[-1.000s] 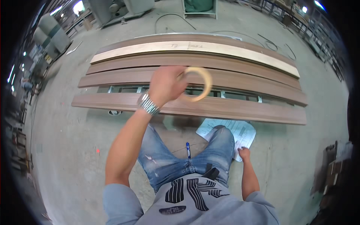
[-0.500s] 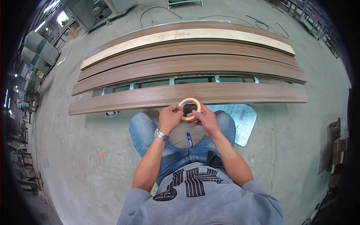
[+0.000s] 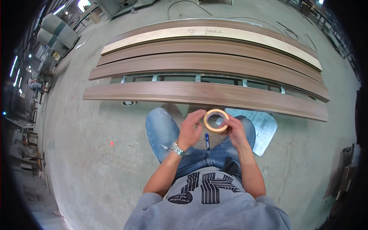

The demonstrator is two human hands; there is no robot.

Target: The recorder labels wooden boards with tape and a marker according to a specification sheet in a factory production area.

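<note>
My right hand (image 3: 236,133) grips a roll of yellowish tape (image 3: 206,123) by its right side, thumb at the hole. The roll is held up above my lap, its ring facing up toward me. Left of it, my left hand (image 3: 189,130) is open, thumb and index finger apart, the fingertips close to the roll's upper left edge. Whether they touch it I cannot tell. Just beyond the roll lies the nearest brown wooden board (image 3: 172,91). A blue pen (image 3: 207,141) shows between my thighs, below the roll.
Several more boards, including a pale strip (image 3: 172,33), rest on a metal-barred stand (image 3: 197,78) farther off. Printed sheets (image 3: 265,132) lie beside my right knee. A hose (image 3: 168,10) curves over the floor behind. Wrapped grey bundles (image 3: 55,28) stand at far left.
My view has shifted, so the boards appear turned and moved right. The left thumb and fingers have spread apart from their pinch at the roll; the right hand still holds it.
</note>
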